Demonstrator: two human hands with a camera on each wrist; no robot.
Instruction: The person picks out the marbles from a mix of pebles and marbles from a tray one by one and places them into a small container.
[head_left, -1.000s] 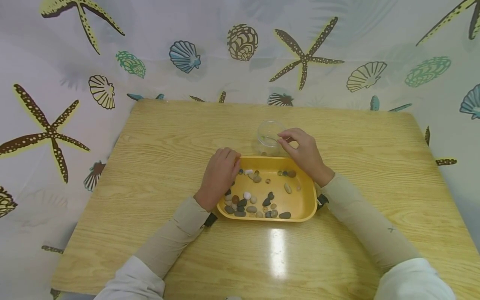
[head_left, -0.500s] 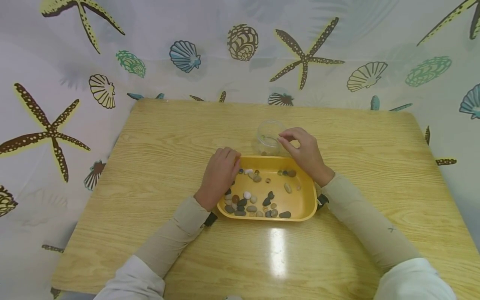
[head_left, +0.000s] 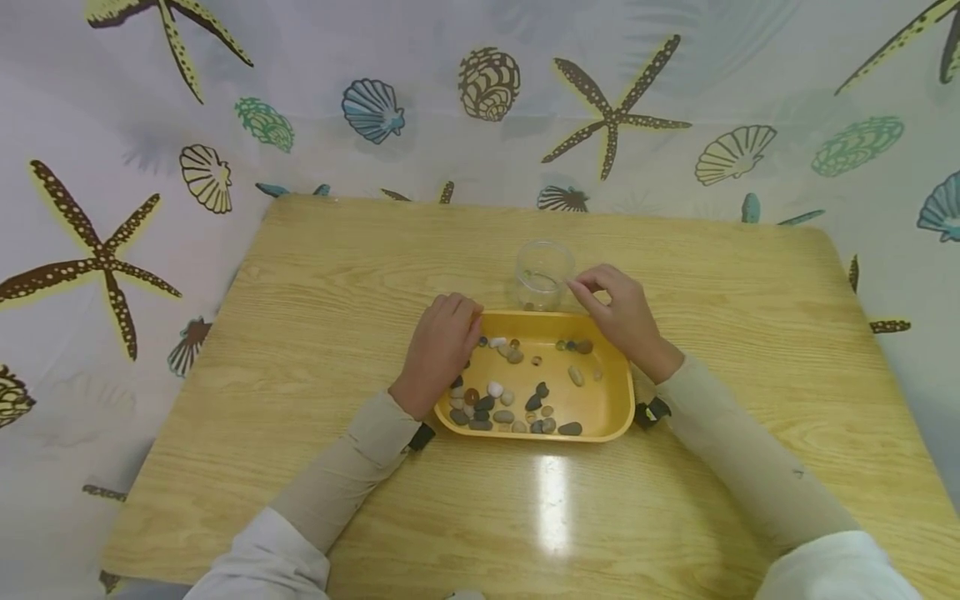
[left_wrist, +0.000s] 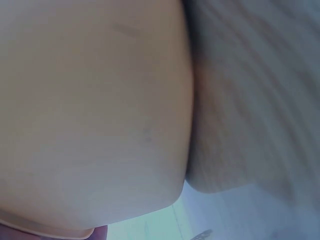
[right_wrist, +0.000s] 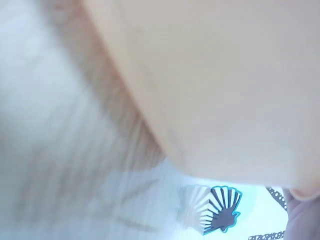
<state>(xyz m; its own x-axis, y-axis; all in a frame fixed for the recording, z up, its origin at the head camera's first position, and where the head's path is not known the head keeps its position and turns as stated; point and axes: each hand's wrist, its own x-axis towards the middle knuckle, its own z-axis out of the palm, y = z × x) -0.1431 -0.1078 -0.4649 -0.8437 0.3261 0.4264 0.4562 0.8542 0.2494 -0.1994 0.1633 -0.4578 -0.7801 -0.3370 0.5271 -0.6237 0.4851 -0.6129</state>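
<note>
A yellow tray [head_left: 600, 421] holds many small stones, dark, tan and white, with a few shiny round pieces. My left hand [head_left: 441, 346] grips its far left rim, fingers bent over the edge. Just behind the tray stands a clear cup [head_left: 543, 254] with a small greenish thing inside. Beside the cup's right side is my right hand [head_left: 621, 308], thumb and forefinger tips close together; whether anything sits between them cannot be made out. Both wrist views are mostly filled by the tray's outer wall [left_wrist: 100, 115], and only slivers of the hands show.
A wood-grain table [head_left: 315, 333] carries everything. Behind and beside it hangs a pale cloth [head_left: 420, 50] printed with starfish and shells. A dark strap [head_left: 651, 412] shows at the right wrist.
My right hand has drawn back to the right, from over the cup's rim to its side. My left hand and the tray stay put.
</note>
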